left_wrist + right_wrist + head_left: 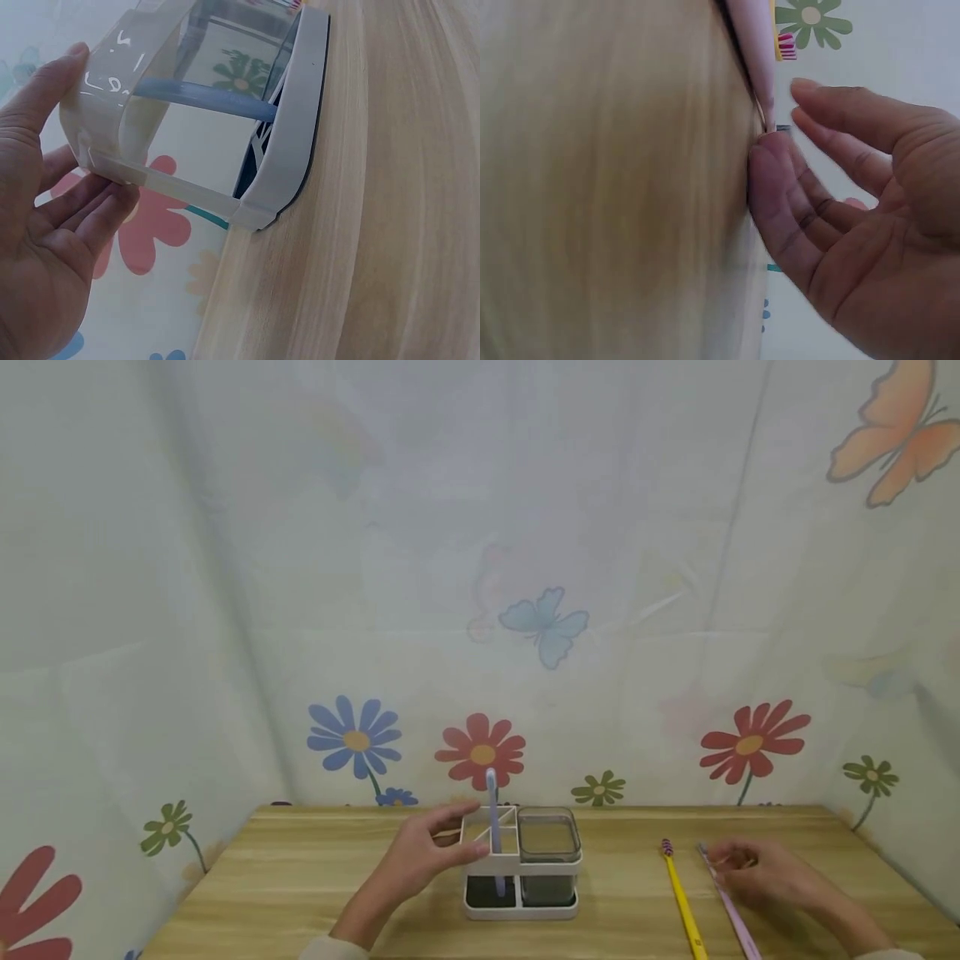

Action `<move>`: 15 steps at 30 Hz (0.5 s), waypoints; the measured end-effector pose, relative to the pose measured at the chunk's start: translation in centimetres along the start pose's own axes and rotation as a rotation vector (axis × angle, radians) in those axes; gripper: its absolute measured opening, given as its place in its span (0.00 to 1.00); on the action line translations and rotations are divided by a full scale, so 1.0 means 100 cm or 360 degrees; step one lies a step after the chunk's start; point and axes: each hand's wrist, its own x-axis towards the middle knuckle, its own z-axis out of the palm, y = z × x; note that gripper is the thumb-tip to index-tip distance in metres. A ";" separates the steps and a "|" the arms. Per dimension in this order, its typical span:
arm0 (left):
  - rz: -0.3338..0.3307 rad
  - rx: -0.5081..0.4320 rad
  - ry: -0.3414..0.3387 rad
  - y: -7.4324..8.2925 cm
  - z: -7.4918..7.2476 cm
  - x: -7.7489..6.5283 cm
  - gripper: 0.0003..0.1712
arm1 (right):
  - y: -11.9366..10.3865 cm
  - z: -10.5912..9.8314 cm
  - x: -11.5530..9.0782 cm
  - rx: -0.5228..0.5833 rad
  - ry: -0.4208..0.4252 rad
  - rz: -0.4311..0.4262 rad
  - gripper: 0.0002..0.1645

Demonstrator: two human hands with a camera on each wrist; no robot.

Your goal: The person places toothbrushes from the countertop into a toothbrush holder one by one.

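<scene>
A white toothbrush holder (551, 865) stands on the wooden table, its upper rack split into compartments. My left hand (420, 852) grips the rack's left end, thumb on the near side and fingers round the far side. One blue toothbrush (202, 99) stands in a left compartment, its lower end in the dark base tray. In the right side sits a clear grey cup (549, 835). Beside the head end of a lilac toothbrush (735, 914) lying on the table is my right hand (768, 872), thumb and fingers apart, with fingertips low at the brush in the right wrist view.
A yellow toothbrush (684, 902) with a dark-striped head lies between the holder and the lilac one. Behind the wooden table (300, 877) hangs a pale curtain (420, 568) printed with flowers and butterflies, closing in the back and both sides.
</scene>
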 end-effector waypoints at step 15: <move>-0.0011 0.0014 0.0022 -0.002 0.000 0.000 0.33 | -0.005 0.010 0.004 0.0062 -0.0022 0.0110 0.13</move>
